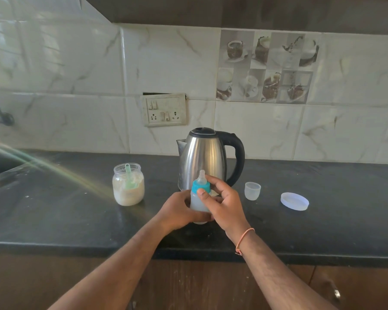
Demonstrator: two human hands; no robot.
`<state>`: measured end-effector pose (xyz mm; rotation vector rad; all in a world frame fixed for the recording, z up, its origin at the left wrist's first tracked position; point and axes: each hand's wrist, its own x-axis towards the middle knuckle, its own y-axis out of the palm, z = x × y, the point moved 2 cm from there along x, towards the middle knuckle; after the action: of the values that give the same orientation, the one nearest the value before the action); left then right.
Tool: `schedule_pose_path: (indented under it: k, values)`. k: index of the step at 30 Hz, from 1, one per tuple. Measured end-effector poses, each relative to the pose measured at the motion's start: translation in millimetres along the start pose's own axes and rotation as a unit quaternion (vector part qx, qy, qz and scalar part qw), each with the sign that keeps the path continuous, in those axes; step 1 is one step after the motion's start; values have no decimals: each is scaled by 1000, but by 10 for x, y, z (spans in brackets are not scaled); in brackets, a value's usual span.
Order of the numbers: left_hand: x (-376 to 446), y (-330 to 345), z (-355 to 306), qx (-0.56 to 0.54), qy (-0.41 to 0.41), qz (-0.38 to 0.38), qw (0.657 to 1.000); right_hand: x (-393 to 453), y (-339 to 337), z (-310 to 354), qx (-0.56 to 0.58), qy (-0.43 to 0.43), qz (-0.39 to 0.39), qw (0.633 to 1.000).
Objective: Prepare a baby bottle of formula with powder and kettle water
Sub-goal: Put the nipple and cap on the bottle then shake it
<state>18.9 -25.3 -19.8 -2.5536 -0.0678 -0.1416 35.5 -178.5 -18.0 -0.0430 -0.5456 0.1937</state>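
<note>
The baby bottle (196, 201) holds cloudy white liquid and carries a blue collar with a clear nipple on top. It stands upright on the black counter (54, 209), just in front of the steel kettle (207, 156). My left hand (177, 209) grips the bottle's body from the left. My right hand (224, 202) wraps around the bottle's right side, thumb just below the blue collar. An open jar of formula powder (128, 186) with a green scoop standing in it sits to the left.
A clear bottle cap (252, 190) and a white jar lid (294, 201) lie on the counter to the right. A sink edge (0, 168) is at far left. A wall socket (164, 109) sits above the kettle.
</note>
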Motion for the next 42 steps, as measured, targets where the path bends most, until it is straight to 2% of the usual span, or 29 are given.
schedule_pose_path:
  k: [3, 7, 9, 11, 15, 17, 20, 23, 25, 27, 29, 34, 37, 42]
  values:
    - [13, 3, -57, 10, -30, -10, 999, 14, 1, -18, -21, -10, -9, 1000]
    - [-10, 95, -146, 40, -31, -92, 994, 50, -9, -73, -94, -34, -52, 994]
    - [-24, 144, -152, 37, -18, -119, 992, 63, -11, -89, -95, -29, -54, 994]
    - [-20, 157, -146, 20, -15, -91, 995, 58, -21, -82, -71, -19, -48, 996]
    - [-82, 56, -209, -18, 7, 49, 999, 27, -33, -40, -3, -12, 2, 1000]
    - [-94, 21, -224, -10, 21, 84, 996, 16, -30, -38, 18, -9, 22, 1000]
    - [-56, 48, -240, 33, 22, 67, 997, 25, -45, -28, 4, -12, 11, 1000]
    - [-6, 153, -214, 109, -7, -24, 994, 29, -65, -41, -15, -23, -21, 999]
    - [-22, 215, -203, 124, -34, -93, 987, 26, -66, -51, -34, -29, -49, 998]
    - [-33, 265, -204, 139, -39, -128, 981, 13, -54, -46, -42, -30, -58, 997]
    - [-12, 275, -197, 123, -36, -111, 985, 7, -55, -8, -14, -19, -43, 999]
    - [56, 173, -111, 52, -28, 51, 997, 32, -124, 20, 69, 24, 27, 997]
    - [94, 158, -52, 62, -36, 40, 997, 42, -134, 12, 89, 37, 37, 995]
    - [50, 225, -152, 140, -22, -45, 989, 16, -97, 18, 61, 14, 0, 998]
